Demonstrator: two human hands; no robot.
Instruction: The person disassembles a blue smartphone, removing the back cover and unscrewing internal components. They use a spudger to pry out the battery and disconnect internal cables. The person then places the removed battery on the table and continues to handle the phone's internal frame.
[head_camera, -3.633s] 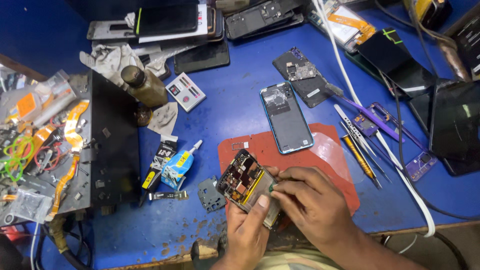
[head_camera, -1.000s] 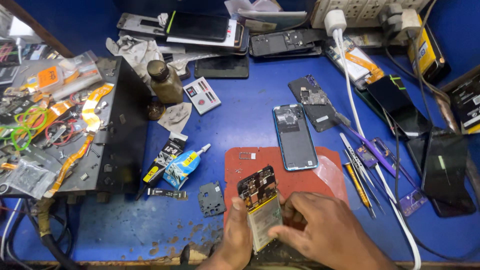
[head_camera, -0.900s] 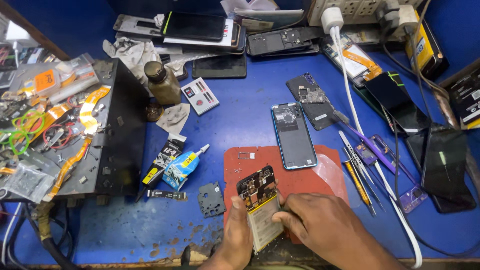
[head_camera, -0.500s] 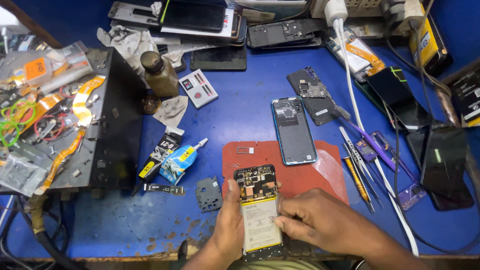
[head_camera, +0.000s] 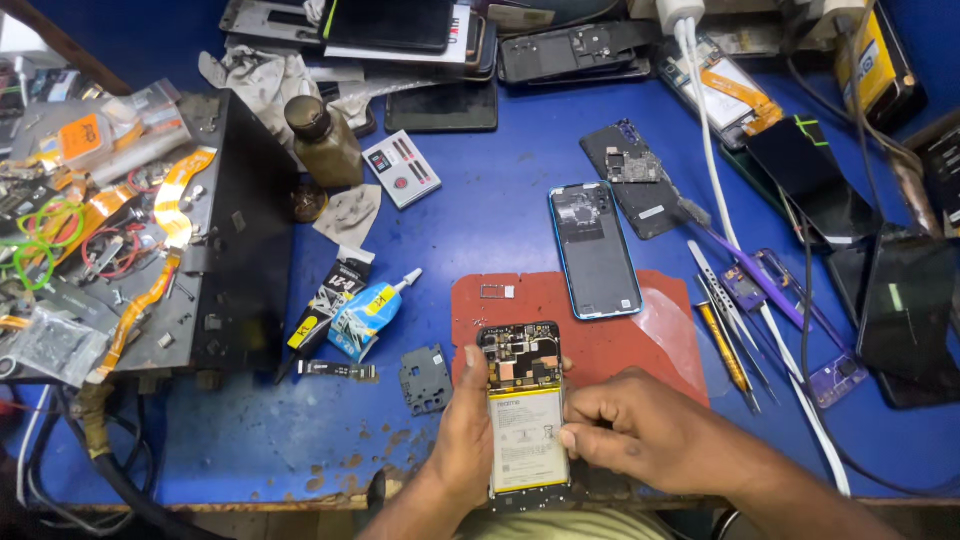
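Observation:
An opened phone (head_camera: 524, 410) with its circuit board and white battery showing lies flat at the near edge of the red mat (head_camera: 620, 345). My left hand (head_camera: 462, 440) grips its left side, thumb up by the board. My right hand (head_camera: 640, 438) holds the right edge, fingertips pressed on the battery's side. A blue phone back cover (head_camera: 594, 250) lies on the mat's far part. A small dark metal shield plate (head_camera: 426, 378) rests just left of my left hand.
A glue tube (head_camera: 372, 312) and black packet (head_camera: 325, 300) lie left of the mat. Tweezers and screwdrivers (head_camera: 728, 320) lie to the right beside a white cable (head_camera: 720, 210). A black box (head_camera: 235, 230) of parts stands at left; a brown bottle (head_camera: 322, 140) and several phones lie behind.
The phone was held tilted up from the mat; now it lies flat and upright between both hands at the table's near edge. The view has shifted slightly.

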